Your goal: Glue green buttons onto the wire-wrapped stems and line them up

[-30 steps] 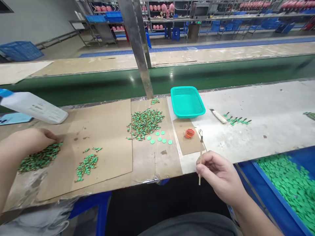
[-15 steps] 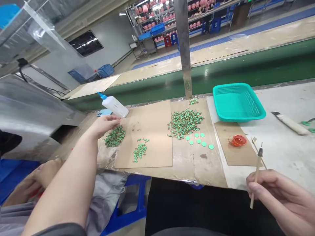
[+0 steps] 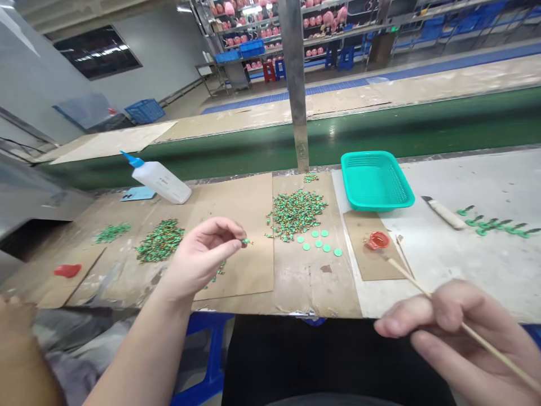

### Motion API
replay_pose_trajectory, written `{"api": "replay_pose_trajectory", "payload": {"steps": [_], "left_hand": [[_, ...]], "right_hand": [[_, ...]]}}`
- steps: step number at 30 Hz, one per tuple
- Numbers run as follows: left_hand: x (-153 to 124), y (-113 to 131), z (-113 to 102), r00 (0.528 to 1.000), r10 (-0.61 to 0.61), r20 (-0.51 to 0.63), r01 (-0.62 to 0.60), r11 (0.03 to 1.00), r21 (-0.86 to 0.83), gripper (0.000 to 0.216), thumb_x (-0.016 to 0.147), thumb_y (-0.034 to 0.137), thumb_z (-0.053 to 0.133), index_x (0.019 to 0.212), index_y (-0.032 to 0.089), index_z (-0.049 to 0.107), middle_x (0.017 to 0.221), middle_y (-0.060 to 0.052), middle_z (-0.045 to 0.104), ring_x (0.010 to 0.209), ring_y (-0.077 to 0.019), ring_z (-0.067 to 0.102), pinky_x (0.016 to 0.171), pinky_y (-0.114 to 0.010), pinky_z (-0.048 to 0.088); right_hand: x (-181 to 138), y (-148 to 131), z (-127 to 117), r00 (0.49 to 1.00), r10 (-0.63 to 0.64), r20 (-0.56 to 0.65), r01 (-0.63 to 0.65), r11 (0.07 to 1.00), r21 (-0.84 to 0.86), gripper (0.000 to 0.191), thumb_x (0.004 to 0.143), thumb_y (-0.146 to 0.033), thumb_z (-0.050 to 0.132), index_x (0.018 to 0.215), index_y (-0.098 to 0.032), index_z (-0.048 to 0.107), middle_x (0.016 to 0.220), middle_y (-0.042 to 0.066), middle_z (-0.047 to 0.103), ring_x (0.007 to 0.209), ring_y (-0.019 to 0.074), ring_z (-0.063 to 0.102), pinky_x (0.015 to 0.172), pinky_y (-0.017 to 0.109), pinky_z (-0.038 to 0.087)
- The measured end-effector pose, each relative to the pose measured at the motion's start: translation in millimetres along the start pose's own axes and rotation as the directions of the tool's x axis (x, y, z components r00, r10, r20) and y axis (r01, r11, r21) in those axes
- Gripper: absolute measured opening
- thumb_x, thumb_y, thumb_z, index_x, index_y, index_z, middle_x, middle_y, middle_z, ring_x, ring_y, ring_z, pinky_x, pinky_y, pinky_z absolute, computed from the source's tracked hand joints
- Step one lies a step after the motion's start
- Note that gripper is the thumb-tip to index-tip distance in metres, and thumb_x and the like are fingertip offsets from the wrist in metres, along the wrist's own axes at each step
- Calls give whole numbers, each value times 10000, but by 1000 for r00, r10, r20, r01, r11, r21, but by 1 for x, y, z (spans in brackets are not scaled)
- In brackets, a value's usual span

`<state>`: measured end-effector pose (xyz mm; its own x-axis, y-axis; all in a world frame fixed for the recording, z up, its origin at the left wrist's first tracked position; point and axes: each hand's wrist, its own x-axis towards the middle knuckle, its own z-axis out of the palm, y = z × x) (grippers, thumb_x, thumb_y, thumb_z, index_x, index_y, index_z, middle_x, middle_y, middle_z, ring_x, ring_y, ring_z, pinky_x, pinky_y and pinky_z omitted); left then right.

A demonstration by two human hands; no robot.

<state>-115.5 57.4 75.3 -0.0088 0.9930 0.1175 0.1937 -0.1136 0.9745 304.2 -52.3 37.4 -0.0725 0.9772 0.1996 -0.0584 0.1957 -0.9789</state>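
Observation:
My left hand (image 3: 205, 254) is raised over the brown cardboard sheet (image 3: 249, 208) and pinches a tiny green part (image 3: 245, 241) between thumb and fingertips. Left of it lies a pile of small green parts (image 3: 160, 241), and a bigger pile (image 3: 296, 212) lies further right. My right hand (image 3: 456, 338) is at the table's near edge, closed on a thin wooden stick brush (image 3: 416, 283) whose tip points at a small red cap (image 3: 378, 240). Several green discs (image 3: 319, 241) lie beside the bigger pile.
A teal basket (image 3: 375, 181) stands behind the red cap. A white glue bottle (image 3: 158, 179) lies on its side at the back left. A knife (image 3: 443, 212) and a row of green pieces (image 3: 494, 224) lie at right. A green conveyor belt (image 3: 380, 132) runs behind.
My left hand has lifted off the left pile and come toward the middle with a small green part pinched. My right hand has tilted the brush so its tip reaches toward the red cap.

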Motion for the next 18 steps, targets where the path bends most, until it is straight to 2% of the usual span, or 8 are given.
{"api": "replay_pose_trajectory", "payload": {"steps": [2, 4, 5, 7, 8, 10, 13, 18], "left_hand": [[-10, 9, 31, 999, 25, 46, -24, 999, -41, 224, 832, 351, 1020, 911, 249, 837, 867, -3, 797, 828, -146, 775, 786, -228, 673], [-20, 19, 59, 995, 38, 91, -32, 998, -61, 118, 860, 278, 966, 908, 276, 858, 867, -3, 807, 813, -135, 777, 768, -200, 662], [-26, 24, 71, 993, 42, 112, -35, 997, -65, 92, 871, 239, 939, 904, 283, 865, 868, -4, 810, 802, -130, 775, 749, -186, 653], [-36, 31, 91, 988, 43, 150, -33, 997, -69, 110, 889, 180, 891, 897, 289, 873, 871, -7, 815, 784, -126, 778, 712, -166, 637], [-40, 34, 100, 986, 40, 164, -29, 997, -72, 124, 900, 166, 873, 896, 290, 874, 869, -9, 815, 777, -128, 781, 698, -164, 634], [-47, 37, 113, 984, 42, 175, -28, 996, -84, 129, 917, 168, 855, 907, 294, 877, 865, -11, 817, 764, -136, 785, 674, -167, 635], [-51, 37, 126, 988, 40, 151, -22, 993, -119, 95, 901, 193, 897, 911, 287, 882, 856, -22, 822, 762, -159, 797, 654, -184, 645], [-57, 23, 137, 992, -6, 125, 35, 974, -225, 87, 913, 339, 976, 991, 309, 953, 940, -59, 842, 771, -168, 808, 682, -211, 678]], "right_hand": [[13, -5, 21, 997, -38, 61, 36, 998, 47, 257, 1165, -434, 719, 981, -310, 590, 930, -5, 895, 869, 176, 888, 817, 252, 748], [25, -5, 42, 991, -71, 112, 63, 995, 72, 330, 1243, -524, 529, 1043, -308, 678, 958, 1, 894, 862, 142, 871, 820, 235, 732], [31, -3, 51, 985, -82, 149, 73, 995, 61, 341, 1255, -520, 494, 1144, -316, 742, 994, 10, 899, 869, 134, 869, 829, 232, 728], [40, -2, 65, 985, -57, 165, 63, 998, -29, 231, 1214, -417, 619, 1231, -284, 807, 1006, 30, 896, 858, 136, 860, 816, 223, 711], [45, -2, 69, 987, -45, 156, 58, 995, -84, 155, 1146, -369, 730, 1173, -255, 831, 940, 25, 878, 805, 130, 829, 780, 206, 682], [51, -4, 75, 992, 23, 123, -9, 994, -107, 92, 1041, -286, 810, 996, -211, 839, 798, 5, 810, 689, 105, 734, 681, 180, 606], [55, -8, 78, 982, 147, 119, -148, 989, -5, 162, 990, -259, 779, 845, -188, 794, 707, -14, 714, 632, 84, 621, 609, 174, 518], [51, -4, 81, 935, 321, 149, -345, 921, 181, 185, 948, -324, 830, 852, -180, 764, 735, 2, 727, 657, 101, 626, 613, 198, 519]]}}
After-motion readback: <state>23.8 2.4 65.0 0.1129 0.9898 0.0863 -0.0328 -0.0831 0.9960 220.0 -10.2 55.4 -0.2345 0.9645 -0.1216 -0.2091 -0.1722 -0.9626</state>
